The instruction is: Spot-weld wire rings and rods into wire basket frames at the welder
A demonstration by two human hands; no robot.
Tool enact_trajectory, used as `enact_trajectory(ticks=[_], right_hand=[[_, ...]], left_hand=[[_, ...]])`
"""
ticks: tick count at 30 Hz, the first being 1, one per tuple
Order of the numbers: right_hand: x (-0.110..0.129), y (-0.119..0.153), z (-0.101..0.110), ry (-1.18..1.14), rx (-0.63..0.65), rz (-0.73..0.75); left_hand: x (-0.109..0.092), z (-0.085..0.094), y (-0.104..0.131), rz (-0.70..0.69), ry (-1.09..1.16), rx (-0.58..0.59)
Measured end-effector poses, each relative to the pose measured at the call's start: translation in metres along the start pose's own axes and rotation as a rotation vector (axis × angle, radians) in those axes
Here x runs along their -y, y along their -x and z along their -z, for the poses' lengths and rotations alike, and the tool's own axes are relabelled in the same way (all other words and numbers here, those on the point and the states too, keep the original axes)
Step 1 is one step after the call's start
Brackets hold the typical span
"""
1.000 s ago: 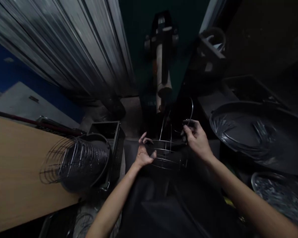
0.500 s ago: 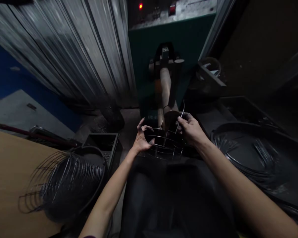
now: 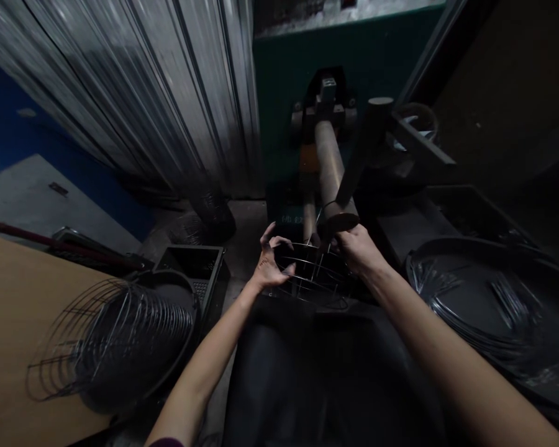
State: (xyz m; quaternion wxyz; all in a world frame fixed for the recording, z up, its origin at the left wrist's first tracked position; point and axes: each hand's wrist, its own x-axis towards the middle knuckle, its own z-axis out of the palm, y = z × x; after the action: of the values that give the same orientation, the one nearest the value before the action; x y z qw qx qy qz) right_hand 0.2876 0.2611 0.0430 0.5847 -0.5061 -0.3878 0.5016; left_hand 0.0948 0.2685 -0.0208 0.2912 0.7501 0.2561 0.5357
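Note:
A round frame of thin wire rings (image 3: pixel 307 282) sits low in front of the green machine (image 3: pixel 284 81), below its thick metal rod (image 3: pixel 330 161). My left hand (image 3: pixel 271 264) is at the frame's left side, its thumb and fingers curved round the rings with a gap between them. Just under the rod's front end is my right hand (image 3: pixel 356 248), its fingers closed and largely hidden. Thin wire shows beside those fingers, but what they grip is too dark to make out.
At the left, a stack of wire rings (image 3: pixel 135 335) leans in a round tub beside a dark crate (image 3: pixel 190 264). A large round tray (image 3: pixel 475 273) at the right holds bundled wires and rings. A corrugated metal wall (image 3: pixel 168 81) stands behind.
My right hand has moved under the rod's end, and the curved wire by it no longer stands up in view. The view has shifted, and the machine's red light is out of sight.

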Motion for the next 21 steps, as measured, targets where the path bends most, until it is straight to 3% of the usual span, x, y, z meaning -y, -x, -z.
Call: enact_trajectory(ticks=[13,21], right_hand=[[-0.006,-0.008,-0.006,0.045,0.010,0.019],[-0.007,-0.012,-0.006,-0.018,0.016,-0.040]], left_hand=[[0.004,0.003,-0.001,0.054,0.083,0.004],[0.008,0.008,-0.009,0.079,0.120,0.089]])
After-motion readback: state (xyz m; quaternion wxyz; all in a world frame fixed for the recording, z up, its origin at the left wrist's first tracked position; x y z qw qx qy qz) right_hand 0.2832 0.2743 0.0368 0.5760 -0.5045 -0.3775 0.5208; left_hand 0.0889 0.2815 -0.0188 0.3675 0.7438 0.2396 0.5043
